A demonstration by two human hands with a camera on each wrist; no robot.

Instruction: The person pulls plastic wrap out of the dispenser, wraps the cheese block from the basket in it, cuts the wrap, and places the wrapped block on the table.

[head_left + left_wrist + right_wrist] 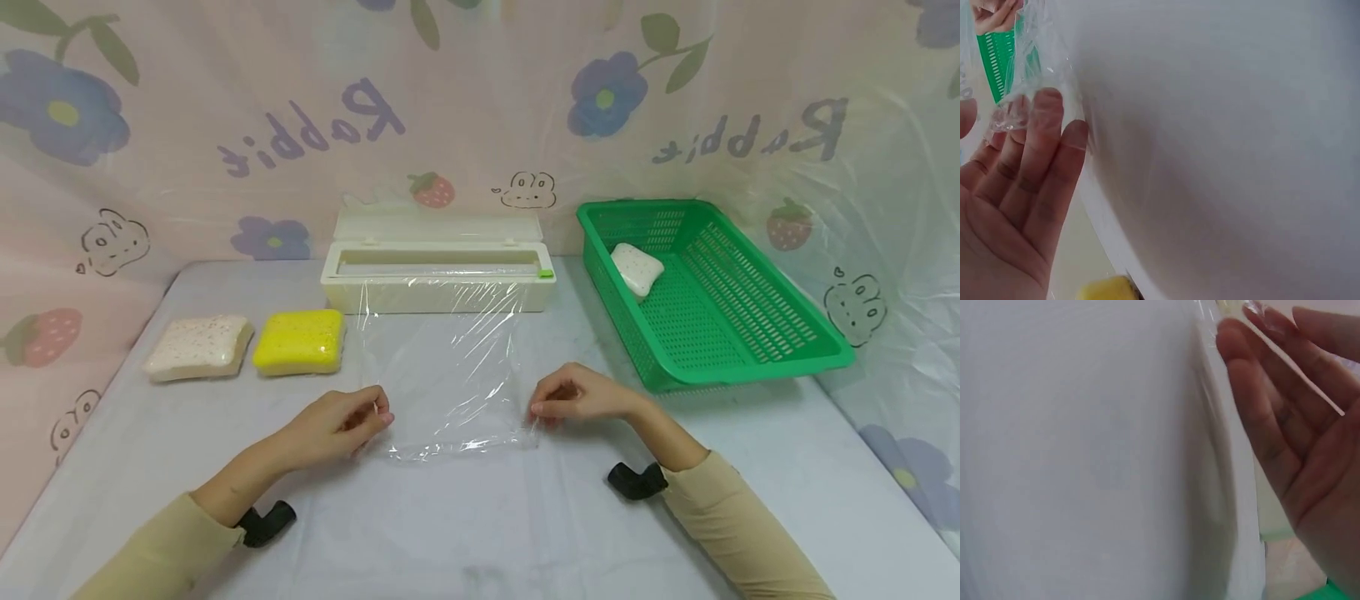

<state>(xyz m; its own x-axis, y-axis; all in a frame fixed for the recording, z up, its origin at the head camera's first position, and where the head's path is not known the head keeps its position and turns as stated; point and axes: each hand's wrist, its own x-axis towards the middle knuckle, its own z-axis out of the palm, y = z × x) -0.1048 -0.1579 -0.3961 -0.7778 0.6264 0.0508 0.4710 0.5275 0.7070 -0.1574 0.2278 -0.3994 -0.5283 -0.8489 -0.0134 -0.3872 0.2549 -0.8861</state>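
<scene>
A clear sheet of plastic wrap (442,375) stretches forward from a white wrap dispenser (438,296) with its lid up. My left hand (337,425) holds the sheet's near left corner; in the left wrist view, film lies across the fingertips (1047,106). At the near right corner my right hand (581,396) pinches the sheet between thumb and bent fingers, and a bit of film shows by its fingertips (1235,337) in the right wrist view. Left of the sheet lie a yellow speckled block (300,342) and a pale speckled block (198,346), both soap-like and glossy.
A green plastic basket (757,379) stands at the right with a white speckled block (637,269) inside. The dispenser has a small green slider (545,273) on its rim. Printed curtains (465,100) hang behind the white-covered table (480,533).
</scene>
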